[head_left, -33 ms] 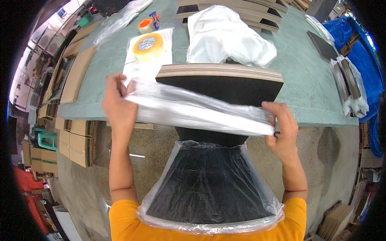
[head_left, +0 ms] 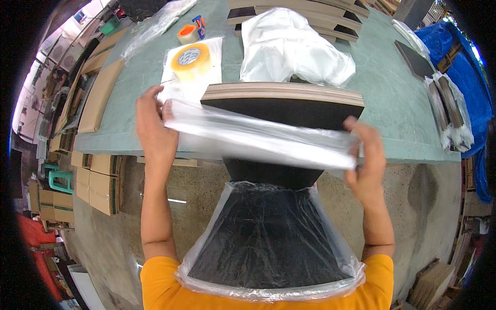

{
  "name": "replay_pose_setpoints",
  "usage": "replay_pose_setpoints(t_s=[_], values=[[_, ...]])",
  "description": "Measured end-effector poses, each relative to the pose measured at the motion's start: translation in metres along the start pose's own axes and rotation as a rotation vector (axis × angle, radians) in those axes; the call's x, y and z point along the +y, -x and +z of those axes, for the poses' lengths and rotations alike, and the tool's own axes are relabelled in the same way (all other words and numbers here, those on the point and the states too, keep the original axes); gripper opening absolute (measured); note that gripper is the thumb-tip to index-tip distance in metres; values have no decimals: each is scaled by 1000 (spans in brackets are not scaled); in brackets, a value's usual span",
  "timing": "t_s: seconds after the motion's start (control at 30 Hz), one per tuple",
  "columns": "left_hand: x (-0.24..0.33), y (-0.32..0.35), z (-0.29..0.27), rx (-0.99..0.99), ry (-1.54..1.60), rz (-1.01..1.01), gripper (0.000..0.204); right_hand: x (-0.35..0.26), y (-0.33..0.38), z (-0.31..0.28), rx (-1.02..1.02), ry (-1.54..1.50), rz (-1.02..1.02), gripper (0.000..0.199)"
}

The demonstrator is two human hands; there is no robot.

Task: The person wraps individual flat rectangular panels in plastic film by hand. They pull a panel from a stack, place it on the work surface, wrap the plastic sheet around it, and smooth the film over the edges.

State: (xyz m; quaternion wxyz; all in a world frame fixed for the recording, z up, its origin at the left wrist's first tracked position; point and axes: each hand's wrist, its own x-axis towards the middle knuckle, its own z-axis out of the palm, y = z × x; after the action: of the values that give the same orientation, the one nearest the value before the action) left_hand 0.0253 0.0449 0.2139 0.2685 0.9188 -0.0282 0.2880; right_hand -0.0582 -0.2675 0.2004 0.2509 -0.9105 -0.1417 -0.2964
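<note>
My left hand [head_left: 156,120] is closed on one end of a clear plastic bag [head_left: 263,142], beside a white sheet. The bag's other end is in my right hand [head_left: 368,155], slightly smeared by motion, with fingers curled round it. Stretched between both hands, the plastic slants down to the right and crosses in front of a stack of black panels [head_left: 281,111] with pale layered edges, at the table's near edge. Closer to my body, a black panel in clear plastic [head_left: 268,237] lies against my orange shirt. How the stack's lower part is supported is hidden.
On the green table [head_left: 382,62] are a yellowish tape roll [head_left: 190,59] on the white sheet [head_left: 178,85], a tape dispenser [head_left: 191,32], a pile of plastic bags [head_left: 294,46] and more panels [head_left: 336,15]. Wrapped panels [head_left: 448,111] stand at right; cardboard boxes [head_left: 98,175] at left.
My right hand has shifted slightly right, its fingertips moving up, and the plastic's right part has dropped less than it has slid outward. My left hand has barely moved.
</note>
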Motion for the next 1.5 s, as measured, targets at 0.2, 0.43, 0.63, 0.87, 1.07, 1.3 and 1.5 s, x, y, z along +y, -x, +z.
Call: replay_pose_setpoints(t_s=[0.2,0.43,0.63,0.87,1.07,1.3,1.5], values=[[8,19,-1,-258,-65,419,74,22,1,-12,1,293,53,67],[-16,16,-23,-514,761,321,41,48,25,-39,-162,-831,362,26],[-113,89,51,-1312,1222,-455,33,82,110,53,-682,-1397,878,15],[-150,198,130,-1204,1194,-1054,16,114,218,128,-292,-1096,1354,16],[-119,149,95,-1373,768,-834,17,52,150,61,-745,-712,730,20],[-137,149,89,-1436,1186,-932,21,68,159,79,-646,-1031,1434,33],[-130,195,131,-1114,1018,-1294,41,113,251,175,-394,-143,1208,37]])
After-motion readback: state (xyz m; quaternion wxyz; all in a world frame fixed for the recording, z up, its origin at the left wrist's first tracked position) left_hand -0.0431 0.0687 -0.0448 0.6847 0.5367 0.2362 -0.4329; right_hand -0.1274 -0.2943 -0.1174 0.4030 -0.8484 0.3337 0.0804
